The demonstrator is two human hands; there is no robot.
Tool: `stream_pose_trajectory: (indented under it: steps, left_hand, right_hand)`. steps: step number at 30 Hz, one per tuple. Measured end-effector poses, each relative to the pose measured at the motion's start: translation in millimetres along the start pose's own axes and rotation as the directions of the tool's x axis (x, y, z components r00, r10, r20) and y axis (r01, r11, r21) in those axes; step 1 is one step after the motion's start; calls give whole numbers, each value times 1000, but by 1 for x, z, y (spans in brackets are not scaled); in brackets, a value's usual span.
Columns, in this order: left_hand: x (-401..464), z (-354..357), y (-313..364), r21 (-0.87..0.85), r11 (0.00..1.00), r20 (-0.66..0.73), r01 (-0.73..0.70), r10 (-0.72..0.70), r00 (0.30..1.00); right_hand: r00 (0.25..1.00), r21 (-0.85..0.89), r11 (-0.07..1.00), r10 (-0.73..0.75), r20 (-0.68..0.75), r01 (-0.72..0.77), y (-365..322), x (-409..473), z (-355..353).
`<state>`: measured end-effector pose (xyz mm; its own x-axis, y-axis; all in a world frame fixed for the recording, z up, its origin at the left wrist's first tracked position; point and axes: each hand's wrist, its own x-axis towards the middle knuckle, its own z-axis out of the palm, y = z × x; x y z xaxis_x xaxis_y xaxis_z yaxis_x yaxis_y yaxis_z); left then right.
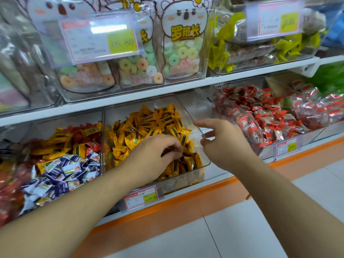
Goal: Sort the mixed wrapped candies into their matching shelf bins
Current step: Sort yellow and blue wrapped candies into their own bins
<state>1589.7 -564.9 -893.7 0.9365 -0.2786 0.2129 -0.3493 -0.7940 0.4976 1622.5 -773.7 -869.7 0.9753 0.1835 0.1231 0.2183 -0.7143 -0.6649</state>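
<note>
A clear bin point(202, 164) in the middle of the lower shelf is full of yellow wrapped candies point(149, 123). My left hand point(154, 153) reaches down into it, fingers curled among the yellow candies; whether it grips one is hidden. My right hand point(221, 142) hovers at the bin's right wall with relaxed fingers and holds nothing. Left of it, a bin point(101, 127) holds a mix of yellow, red and purple-white candies point(61, 174). On the right is a bin of red wrapped candies point(260, 116).
The upper shelf carries clear bins of ring gummies in bear bags point(178, 58) and yellow-green wrapped sweets point(232, 41). Price tags point(141, 198) hang on the bin fronts. An orange shelf base point(186, 207) runs above the white tiled floor point(242, 229).
</note>
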Motion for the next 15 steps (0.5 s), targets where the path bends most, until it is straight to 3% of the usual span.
stream_pose_trajectory:
  steps: [4, 8, 11, 15]
  left_hand:
    - [-32, -31, 14, -100, 990, -154, 98, -113, 982]
    - [-73, -64, 1, -126, 983, -325, 135, -169, 930]
    - [-102, -91, -28, -71, 968, -457, 240, -246, 855]
    - [-134, -116, -72, 111, 858, -527, 502, -377, 762]
  right_hand:
    - [993, -172, 978, -120, -22, 115, -14, -4, 7]
    - [973, -195, 954, -229, 21, 228, -41, -16, 25]
    - [953, -171, 937, -295, 70, 303, -56, -26, 43]
    - [967, -157, 955, -239, 84, 250, -64, -24, 47]
